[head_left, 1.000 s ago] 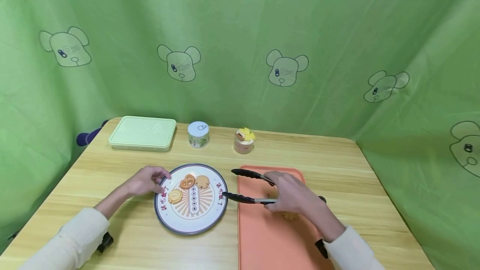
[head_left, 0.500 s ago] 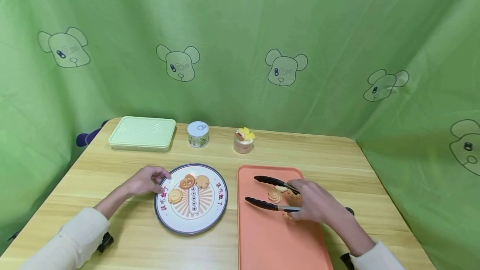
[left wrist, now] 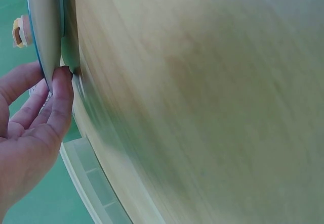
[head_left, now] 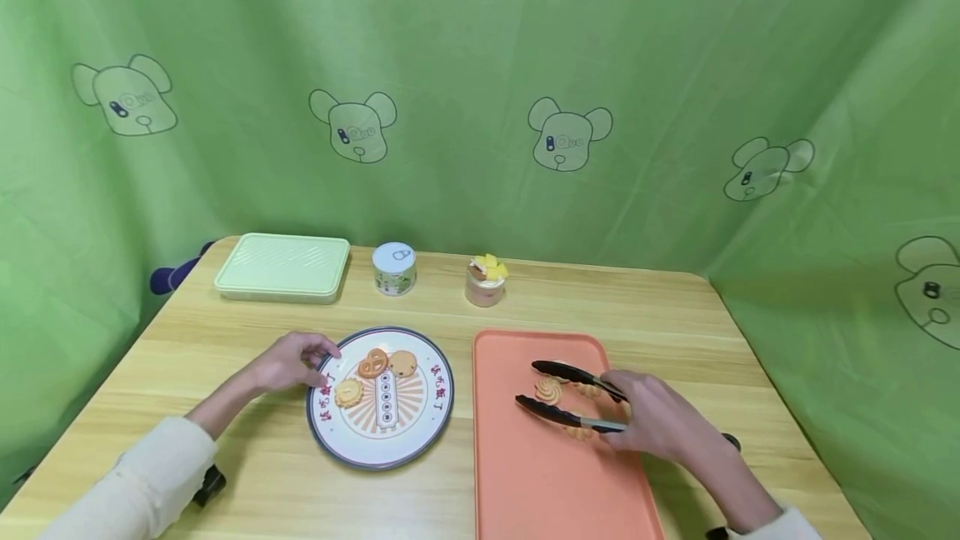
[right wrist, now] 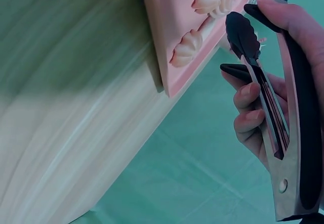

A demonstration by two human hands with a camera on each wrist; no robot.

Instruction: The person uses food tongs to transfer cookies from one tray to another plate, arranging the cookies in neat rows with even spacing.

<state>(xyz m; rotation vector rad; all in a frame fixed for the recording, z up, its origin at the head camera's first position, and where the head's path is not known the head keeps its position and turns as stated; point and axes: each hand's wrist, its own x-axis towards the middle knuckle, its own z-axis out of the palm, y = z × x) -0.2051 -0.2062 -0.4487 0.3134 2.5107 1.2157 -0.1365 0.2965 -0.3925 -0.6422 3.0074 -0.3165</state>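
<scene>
My left hand (head_left: 291,362) pinches the left rim of a white plate (head_left: 382,447) with a blue edge; the left wrist view has thumb and fingers on either side of that rim. On the plate lie a pretzel (head_left: 372,363), a round cookie (head_left: 402,363) and a scalloped cookie (head_left: 348,392). My right hand (head_left: 651,417) grips black-tipped tongs (head_left: 555,413), their arms spread apart above an orange tray (head_left: 558,490). A swirled cookie (head_left: 548,391) lies between the tong tips. Other cookies (right wrist: 187,48) on the tray are partly hidden by the tongs in the head view.
Along the back of the wooden table stand a pale green lidded box (head_left: 285,265), a white-topped can (head_left: 394,268) and a small dessert cup (head_left: 486,280) topped with yellow pieces. A green curtain (head_left: 465,40) hangs around the table's back and sides.
My right hand has carried the spread tongs rightward from the plate's edge to over the cookies on the tray. The left hand has stayed at the plate's rim.
</scene>
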